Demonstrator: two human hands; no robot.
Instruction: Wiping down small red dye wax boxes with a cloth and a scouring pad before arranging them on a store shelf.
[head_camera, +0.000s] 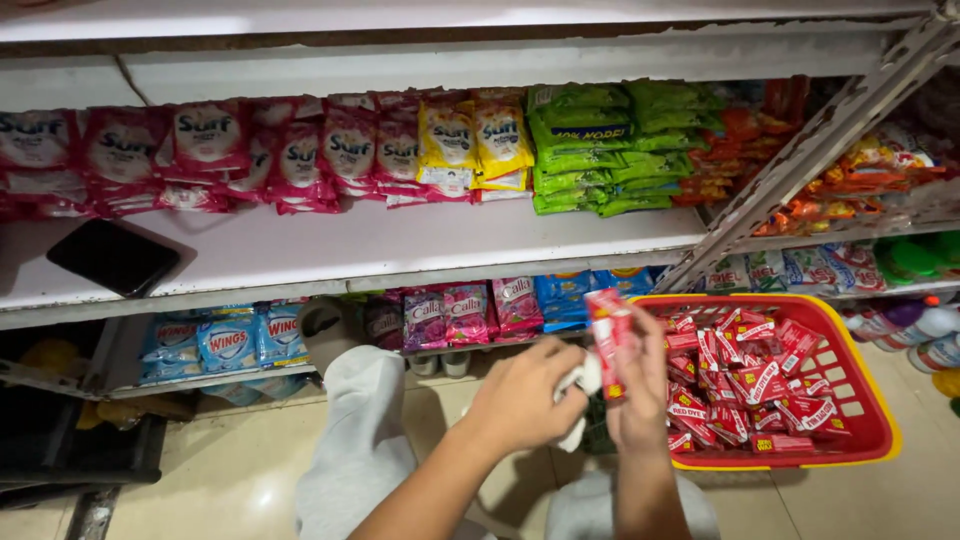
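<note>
I see my right hand (640, 400) with its fingers closed around a small red packet (608, 340), held upright just left of the red basket (870, 420). My left hand (525, 400) grips a white cloth (580, 385) against the packet. The basket sits on the beige tiled floor (230, 470). Sachets (300, 150) line the white shelf's (400, 245) back edge; a dark phone (113, 256) lies near its left front edge.

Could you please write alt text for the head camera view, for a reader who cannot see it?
A person's right hand holds up a small red packet while the left hand presses a white cloth against it, beside a red basket full of similar red packets. Behind are white shelves stacked with colourful sachets, and a black phone lies on one shelf.
</note>
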